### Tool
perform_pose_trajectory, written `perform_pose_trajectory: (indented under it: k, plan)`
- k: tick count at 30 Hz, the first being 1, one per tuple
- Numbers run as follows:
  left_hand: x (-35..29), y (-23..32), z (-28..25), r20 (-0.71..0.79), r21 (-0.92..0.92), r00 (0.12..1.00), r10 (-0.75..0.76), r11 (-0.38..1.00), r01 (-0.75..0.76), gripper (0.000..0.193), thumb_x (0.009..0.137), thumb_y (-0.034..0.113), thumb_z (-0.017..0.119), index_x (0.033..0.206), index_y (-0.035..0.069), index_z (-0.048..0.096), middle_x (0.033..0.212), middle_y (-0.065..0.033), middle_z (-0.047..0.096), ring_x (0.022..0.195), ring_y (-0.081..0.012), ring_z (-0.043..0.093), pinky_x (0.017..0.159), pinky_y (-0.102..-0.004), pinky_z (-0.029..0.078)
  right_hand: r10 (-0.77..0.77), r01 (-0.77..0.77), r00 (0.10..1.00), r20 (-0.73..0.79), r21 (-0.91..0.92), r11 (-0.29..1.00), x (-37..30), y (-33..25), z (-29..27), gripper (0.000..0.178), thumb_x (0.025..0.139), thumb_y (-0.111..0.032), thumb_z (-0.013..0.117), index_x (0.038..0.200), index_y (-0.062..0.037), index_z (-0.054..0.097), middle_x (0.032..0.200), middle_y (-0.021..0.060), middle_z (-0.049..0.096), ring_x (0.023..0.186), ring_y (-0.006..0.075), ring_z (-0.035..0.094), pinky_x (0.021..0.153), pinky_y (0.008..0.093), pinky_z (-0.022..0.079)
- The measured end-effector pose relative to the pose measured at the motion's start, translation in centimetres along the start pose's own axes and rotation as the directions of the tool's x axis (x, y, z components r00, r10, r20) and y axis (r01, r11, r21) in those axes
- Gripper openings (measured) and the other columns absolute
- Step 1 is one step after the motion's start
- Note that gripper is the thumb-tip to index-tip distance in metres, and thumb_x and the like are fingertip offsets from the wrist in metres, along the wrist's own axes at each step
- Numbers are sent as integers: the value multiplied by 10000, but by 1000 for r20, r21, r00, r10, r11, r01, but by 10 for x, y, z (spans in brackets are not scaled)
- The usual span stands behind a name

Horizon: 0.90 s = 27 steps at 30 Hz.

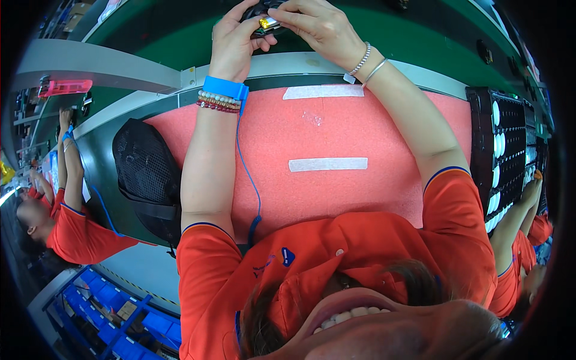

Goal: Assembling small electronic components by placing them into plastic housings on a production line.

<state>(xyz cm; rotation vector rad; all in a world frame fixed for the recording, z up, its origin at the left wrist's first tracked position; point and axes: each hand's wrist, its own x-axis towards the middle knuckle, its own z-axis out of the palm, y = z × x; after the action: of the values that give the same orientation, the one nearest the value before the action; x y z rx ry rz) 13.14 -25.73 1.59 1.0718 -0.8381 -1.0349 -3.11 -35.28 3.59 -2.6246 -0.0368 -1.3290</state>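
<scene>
At the far edge of the view, my left hand (233, 39) is wrapped round a small black device (257, 11) and holds it over the green belt surface. A small silver part with yellow tape (269, 23), battery-like, lies against the device. My right hand (321, 29) pinches at this part with thumb and fingers, close to the left fingertips. The top of the device is cut off by the picture edge, and fingers cover some of it. A blue wrist strap (225, 88) with a cord circles my left wrist.
Below my forearms lies a pink foam mat (276, 135) with white tape strips. A black mesh bag (144, 174) sits left of it; black trays with white round pieces (486, 150) stand right. A grey metal arm (108, 63) crosses the left. Co-workers are on both sides.
</scene>
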Motion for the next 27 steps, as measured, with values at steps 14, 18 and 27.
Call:
perform_pose_trajectory:
  k: [14, 18, 27]
  plan:
    - [-7, 0, 21, -135, -60, 984, 119, 990, -128, 529, 746, -12, 647, 1226, -22, 424, 898, -128, 612, 580, -175, 615, 486, -236, 498, 318, -318, 947, -40, -3, 948, -8, -3, 8, 415, 774, -142, 669, 1181, -162, 592, 1174, 71, 540, 1024, 229, 545, 872, 315, 444]
    - [-12, 4, 23, -197, -82, 957, 214, 969, -233, 558, 735, -37, 643, 1230, -21, 385, 877, -141, 615, 594, -187, 619, 478, -242, 486, 696, -618, 715, 67, 527, 583, -6, -4, 24, 449, 849, -239, 636, 1215, -8, 518, 1068, 79, 594, 978, 133, 552, 826, 246, 434]
    - [-12, -12, 37, -178, 90, 938, 298, 954, -286, 578, 797, 59, 634, 1265, -40, 310, 891, -157, 599, 621, -165, 615, 484, -238, 493, 760, -690, 547, 351, 704, 171, -11, 15, 16, 367, 871, -194, 586, 1141, 48, 531, 903, 26, 593, 782, 71, 518, 748, 207, 408]
